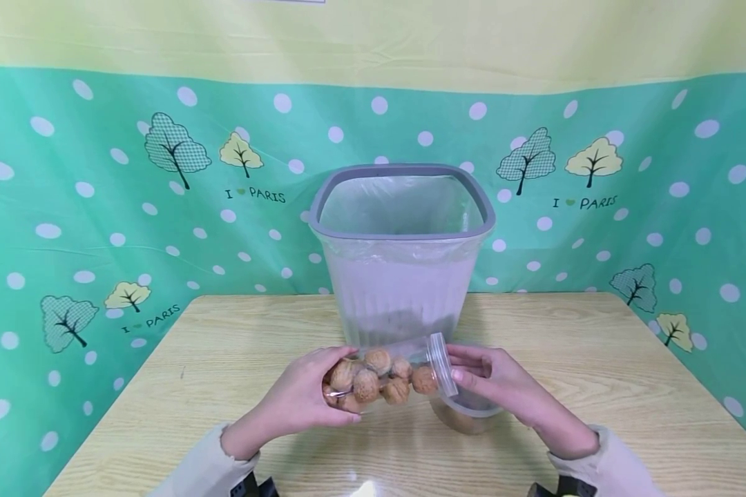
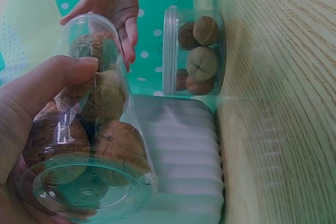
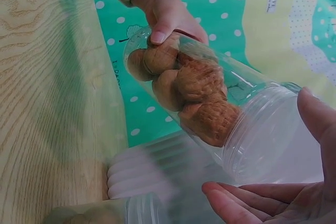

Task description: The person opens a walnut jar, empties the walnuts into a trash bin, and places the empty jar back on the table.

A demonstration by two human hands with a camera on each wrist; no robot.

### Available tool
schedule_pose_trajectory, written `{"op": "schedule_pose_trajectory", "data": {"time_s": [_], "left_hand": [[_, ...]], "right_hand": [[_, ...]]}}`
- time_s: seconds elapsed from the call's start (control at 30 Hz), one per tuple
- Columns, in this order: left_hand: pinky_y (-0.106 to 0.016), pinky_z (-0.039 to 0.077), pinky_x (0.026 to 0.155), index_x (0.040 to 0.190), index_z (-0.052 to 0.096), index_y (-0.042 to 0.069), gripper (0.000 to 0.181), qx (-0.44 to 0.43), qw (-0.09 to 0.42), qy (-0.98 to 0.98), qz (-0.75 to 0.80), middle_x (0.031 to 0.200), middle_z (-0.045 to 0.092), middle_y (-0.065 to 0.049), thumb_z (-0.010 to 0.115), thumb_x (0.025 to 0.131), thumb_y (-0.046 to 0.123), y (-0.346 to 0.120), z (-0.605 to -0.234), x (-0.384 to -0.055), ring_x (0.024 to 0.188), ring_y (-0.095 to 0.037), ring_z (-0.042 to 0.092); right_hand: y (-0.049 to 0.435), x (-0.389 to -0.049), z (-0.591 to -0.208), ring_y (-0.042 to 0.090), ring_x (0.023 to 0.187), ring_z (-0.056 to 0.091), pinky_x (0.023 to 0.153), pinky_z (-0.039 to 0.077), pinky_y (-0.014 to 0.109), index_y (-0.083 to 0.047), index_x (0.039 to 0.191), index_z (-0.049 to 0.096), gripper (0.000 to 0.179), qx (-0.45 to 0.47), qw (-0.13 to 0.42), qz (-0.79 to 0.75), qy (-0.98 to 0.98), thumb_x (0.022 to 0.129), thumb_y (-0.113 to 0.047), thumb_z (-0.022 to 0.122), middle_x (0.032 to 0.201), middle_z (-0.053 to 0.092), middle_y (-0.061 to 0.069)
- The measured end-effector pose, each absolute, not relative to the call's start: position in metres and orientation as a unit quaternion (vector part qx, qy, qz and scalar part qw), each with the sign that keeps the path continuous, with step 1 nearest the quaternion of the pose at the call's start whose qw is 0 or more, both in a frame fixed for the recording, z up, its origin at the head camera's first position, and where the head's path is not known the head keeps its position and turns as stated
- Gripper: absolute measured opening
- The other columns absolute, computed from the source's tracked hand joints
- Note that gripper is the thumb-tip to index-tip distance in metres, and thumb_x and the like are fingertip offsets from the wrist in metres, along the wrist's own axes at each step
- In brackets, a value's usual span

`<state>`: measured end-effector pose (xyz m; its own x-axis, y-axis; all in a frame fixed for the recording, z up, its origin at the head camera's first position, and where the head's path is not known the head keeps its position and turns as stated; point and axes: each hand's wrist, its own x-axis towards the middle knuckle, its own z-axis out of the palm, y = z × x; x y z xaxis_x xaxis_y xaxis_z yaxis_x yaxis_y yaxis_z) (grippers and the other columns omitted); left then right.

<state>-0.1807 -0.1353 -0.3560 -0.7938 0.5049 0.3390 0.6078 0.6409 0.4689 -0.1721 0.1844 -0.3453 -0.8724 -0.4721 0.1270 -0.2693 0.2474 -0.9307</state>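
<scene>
My left hand grips the base end of a clear plastic jar holding several walnuts. The jar lies tilted on its side above the table, its lidded end pointing right. At that end, the ridged clear lid faces my right hand. In the right wrist view, the right thumb and fingers are spread around the lid, with the thumb tip right at its rim. Below the right hand, a second, shorter clear jar stands on the table; the left wrist view shows walnuts inside it.
Behind the hands, a pale waste bin with a grey rim and a clear plastic liner stands on the wood-grain table. A green and yellow printed cloth hangs behind the table and along its sides.
</scene>
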Motion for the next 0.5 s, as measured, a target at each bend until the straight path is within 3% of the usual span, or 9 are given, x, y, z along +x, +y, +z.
{"op": "schedule_pose_trajectory", "data": {"time_s": [0.5], "left_hand": [[-0.034, 0.052, 0.084, 0.126, 0.056, 0.012, 0.080, -0.315, 0.088, -0.897, -0.298, 0.118, 0.062, 0.001, 0.087, 0.058, 0.042, -0.1359, -0.3564, -0.1804, 0.101, -0.015, 0.060]], "right_hand": [[0.1809, -0.1710, -0.3446, 0.038, 0.117, 0.052, 0.089, 0.048, 0.022, 0.016, 0.137, 0.032, 0.070, -0.234, 0.122, -0.605, 0.751, 0.089, -0.021, 0.065, 0.129, 0.051, 0.031]]}}
